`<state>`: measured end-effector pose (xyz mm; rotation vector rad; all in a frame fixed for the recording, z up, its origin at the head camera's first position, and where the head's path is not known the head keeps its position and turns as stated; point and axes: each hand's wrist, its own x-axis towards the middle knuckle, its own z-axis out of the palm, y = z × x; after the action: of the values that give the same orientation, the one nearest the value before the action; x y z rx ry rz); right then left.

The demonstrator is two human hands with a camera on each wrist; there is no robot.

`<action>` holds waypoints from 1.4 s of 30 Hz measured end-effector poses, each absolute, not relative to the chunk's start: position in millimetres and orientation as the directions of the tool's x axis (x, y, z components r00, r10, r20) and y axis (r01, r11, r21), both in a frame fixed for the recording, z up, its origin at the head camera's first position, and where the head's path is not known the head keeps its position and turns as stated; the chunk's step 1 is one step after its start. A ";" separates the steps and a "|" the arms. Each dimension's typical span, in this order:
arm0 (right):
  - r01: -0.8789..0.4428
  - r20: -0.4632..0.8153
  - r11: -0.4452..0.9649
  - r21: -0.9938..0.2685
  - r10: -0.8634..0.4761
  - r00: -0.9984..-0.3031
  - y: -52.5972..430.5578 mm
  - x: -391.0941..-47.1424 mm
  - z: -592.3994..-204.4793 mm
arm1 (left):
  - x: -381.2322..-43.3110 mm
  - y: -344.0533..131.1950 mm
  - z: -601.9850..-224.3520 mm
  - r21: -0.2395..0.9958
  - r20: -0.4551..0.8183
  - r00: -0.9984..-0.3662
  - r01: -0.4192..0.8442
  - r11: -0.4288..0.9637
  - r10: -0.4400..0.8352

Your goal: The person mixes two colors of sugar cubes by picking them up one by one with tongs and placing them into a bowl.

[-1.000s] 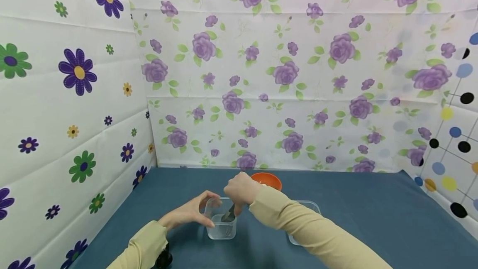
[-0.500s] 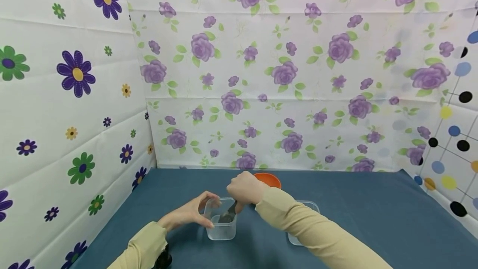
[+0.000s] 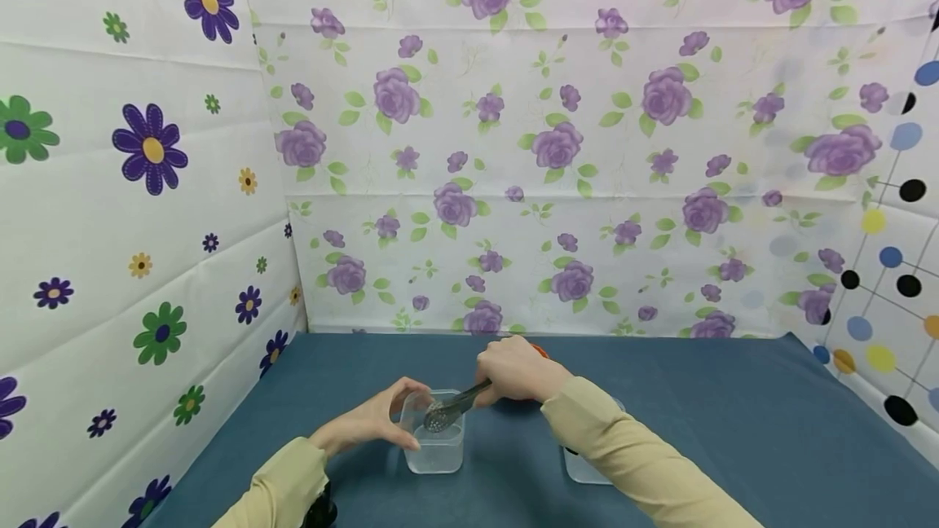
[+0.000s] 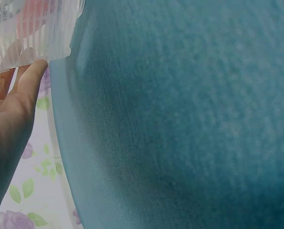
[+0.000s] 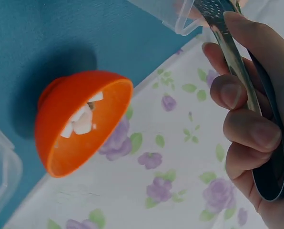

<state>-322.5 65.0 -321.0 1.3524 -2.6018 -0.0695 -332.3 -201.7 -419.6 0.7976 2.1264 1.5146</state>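
Note:
My left hand (image 3: 370, 420) holds a clear plastic container (image 3: 436, 459) at its left side, thumb in front and fingers behind. In the left wrist view, the thumb and fingertips (image 4: 36, 71) lie against its ribbed wall. With its fingers curled round the handle, my right hand (image 3: 517, 369) grips metal tongs (image 5: 242, 81). Their perforated head slants down to the left, over the container's opening. Whether anything is between the tongs' ends cannot be told. An orange bowl (image 5: 61, 114) with white chunks (image 5: 82, 119) stands near the right hand, mostly hidden by it in the head view.
A second clear container (image 3: 587, 473) sits to the right, partly covered by the right sleeve (image 3: 631, 455). The dark blue tablecloth (image 3: 734, 414) runs back to a flowered sheet (image 3: 513, 251). Something black (image 3: 320, 508) shows by the left sleeve.
My right hand has moved to the right, and the tongs now lie flatter, with their head raised in the container. The left hand and its container have stayed in place.

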 end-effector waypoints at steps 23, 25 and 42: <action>-0.794 0.314 0.582 -0.176 -0.731 -0.605 124.2 -319.7 -327.2 | -334.8 -200.5 -423.6 0.950 0.034 -0.716 0.239 0.199 0.697; -0.785 0.323 0.594 -0.178 -0.718 -0.616 129.2 -319.6 -326.4 | -334.9 -200.5 -423.6 0.951 0.038 -0.710 0.242 0.193 0.703; -0.721 0.358 0.674 -0.158 -0.642 -0.678 177.2 -333.0 -325.9 | -334.9 -202.7 -424.2 0.959 0.033 -0.704 0.221 0.176 0.709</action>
<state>-333.0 177.2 -325.9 1.0901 -2.6167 0.4192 -334.9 -202.7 -424.2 0.8763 2.0346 1.5459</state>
